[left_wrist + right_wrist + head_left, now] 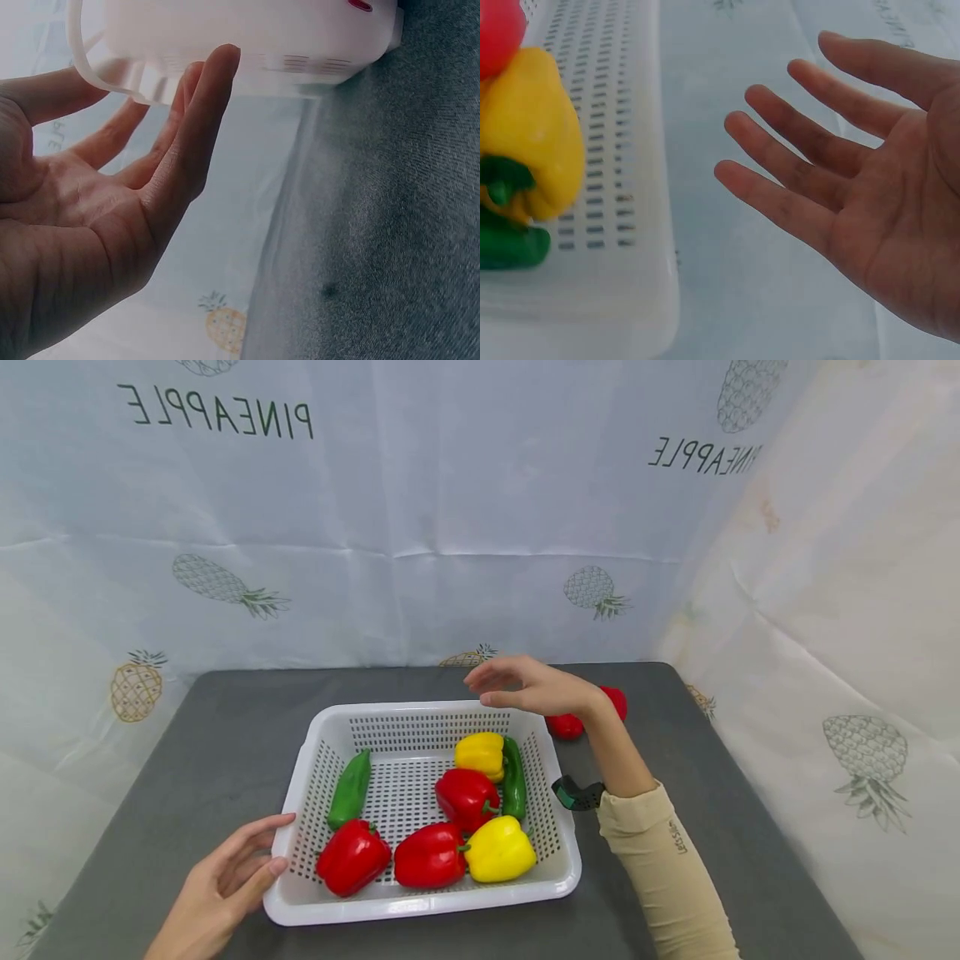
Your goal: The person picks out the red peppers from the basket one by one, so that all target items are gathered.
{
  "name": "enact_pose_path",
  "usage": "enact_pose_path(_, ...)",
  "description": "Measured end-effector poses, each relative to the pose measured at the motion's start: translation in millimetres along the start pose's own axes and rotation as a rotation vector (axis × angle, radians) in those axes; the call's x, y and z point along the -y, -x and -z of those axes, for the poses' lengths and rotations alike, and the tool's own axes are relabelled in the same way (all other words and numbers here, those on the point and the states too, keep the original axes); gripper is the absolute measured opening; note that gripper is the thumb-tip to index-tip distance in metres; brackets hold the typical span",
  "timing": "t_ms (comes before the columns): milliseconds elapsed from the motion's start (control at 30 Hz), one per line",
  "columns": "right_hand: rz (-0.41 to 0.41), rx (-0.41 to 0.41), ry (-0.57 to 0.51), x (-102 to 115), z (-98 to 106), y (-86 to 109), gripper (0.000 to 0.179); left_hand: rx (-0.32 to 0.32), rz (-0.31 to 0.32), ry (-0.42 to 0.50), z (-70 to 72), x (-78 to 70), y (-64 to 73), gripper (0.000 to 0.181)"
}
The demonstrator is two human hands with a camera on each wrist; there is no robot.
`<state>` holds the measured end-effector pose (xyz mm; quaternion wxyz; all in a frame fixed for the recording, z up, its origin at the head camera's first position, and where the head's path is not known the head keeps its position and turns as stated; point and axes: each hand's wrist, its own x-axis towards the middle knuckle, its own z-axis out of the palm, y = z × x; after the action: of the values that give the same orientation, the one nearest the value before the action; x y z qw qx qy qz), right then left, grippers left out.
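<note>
White basket (420, 907) holding peppers (429, 857), left hand (213, 885) touching left edge, right hand (542, 687) hovering by far-right corner, both loose-fingered

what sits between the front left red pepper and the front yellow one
Another red pepper, its stem toward the yellow pepper; the head view shows this.

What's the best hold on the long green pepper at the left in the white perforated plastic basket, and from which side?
Probably grip across the middle of the long green pepper, from above: its slim body lies lengthwise. The white perforated plastic basket shows bare floor to that pepper's right, but a glossy red bell pepper crowds its near end.
</note>
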<state>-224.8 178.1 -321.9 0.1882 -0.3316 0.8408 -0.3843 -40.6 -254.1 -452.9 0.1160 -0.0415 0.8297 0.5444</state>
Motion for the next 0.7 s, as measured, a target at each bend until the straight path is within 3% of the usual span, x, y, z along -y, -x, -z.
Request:
enact_pose_path(233,-0.039,0.168,-0.054,-0.8,-15.5,-21.5,0.047,-0.013,-0.058,0.032,-2.1,3.4,0.8,0.057)
enact_pose_path(533,-0.265,0.366,-0.192,-6.7,-31.8,-38.1,0.051,-0.002,0.009,0.000,0.7,2.9,-0.7,0.062)
enact_pose_path(700,-0.327,0.419,-0.224,-12.0,-37.8,-40.7,0.057,0.000,0.033,-0.007,0.6,2.7,-1.6,0.064)
